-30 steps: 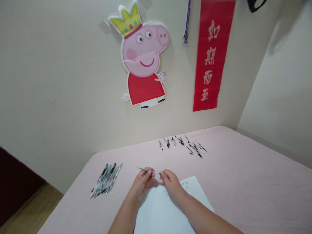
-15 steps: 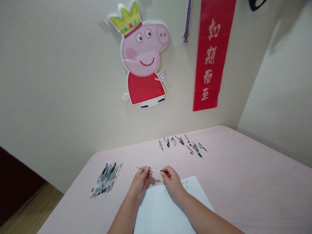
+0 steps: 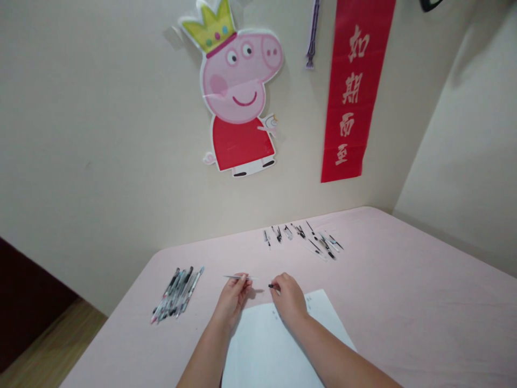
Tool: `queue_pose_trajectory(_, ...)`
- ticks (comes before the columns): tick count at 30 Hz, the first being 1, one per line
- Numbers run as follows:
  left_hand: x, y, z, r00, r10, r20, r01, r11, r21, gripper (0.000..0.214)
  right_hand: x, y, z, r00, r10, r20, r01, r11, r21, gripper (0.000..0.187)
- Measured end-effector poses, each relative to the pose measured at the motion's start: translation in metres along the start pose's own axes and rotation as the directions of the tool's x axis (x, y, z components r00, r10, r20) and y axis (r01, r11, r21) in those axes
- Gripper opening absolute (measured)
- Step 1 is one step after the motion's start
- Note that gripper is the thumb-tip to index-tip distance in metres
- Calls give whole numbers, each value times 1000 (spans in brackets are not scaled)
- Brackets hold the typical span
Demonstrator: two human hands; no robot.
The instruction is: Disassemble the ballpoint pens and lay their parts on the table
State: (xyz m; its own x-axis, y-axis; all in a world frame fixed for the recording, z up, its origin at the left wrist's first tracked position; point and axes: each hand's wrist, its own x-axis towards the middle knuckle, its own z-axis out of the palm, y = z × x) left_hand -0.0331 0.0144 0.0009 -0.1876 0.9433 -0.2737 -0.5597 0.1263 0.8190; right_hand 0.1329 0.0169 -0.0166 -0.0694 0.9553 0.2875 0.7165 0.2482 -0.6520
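Between the fingertips of my left hand [image 3: 235,293] is a thin pen refill [image 3: 231,277], lying almost level. Its dark, tapered end points left, and a pale, see-through end sticks out to the right. My right hand [image 3: 290,297], fingers pinched, holds a small black pen part [image 3: 271,285] whose exact kind is too small to make out. A short gap separates this part from the refill. Both hands are just above the pink tabletop, at the far edge of a white sheet of paper [image 3: 269,345]. My right forearm covers part of the sheet, which bears small marks near its top.
A bundle of pens [image 3: 177,295] lies on the pink table [image 3: 424,302] to the left. Several separate pen parts [image 3: 299,231] are spread along the back near the wall. A pig cutout [image 3: 242,102] and a red banner [image 3: 355,91] hang on the wall.
My right hand has moved slightly right, widening the gap between the black part and the refill. More of the black part shows. My left hand keeps its hold; the view has shifted a little.
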Motion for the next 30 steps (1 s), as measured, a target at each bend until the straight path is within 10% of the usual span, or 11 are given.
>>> queue_pose_trajectory(16,-5,-1,-3,985,-61,164,42,992,118,24,3,1,7,984,-175,-17,172,936,307,9)
queue_pose_trajectory(21,1,3,-3,996,57,-68,-59,998,-25,3,3,3,5,990,-126,-63,140,931,336,10)
queue_pose_trajectory(30,15,17,-20,914,202,-353,-260,958,-124,27,11,21,5,968,144,-207,-42,902,429,18)
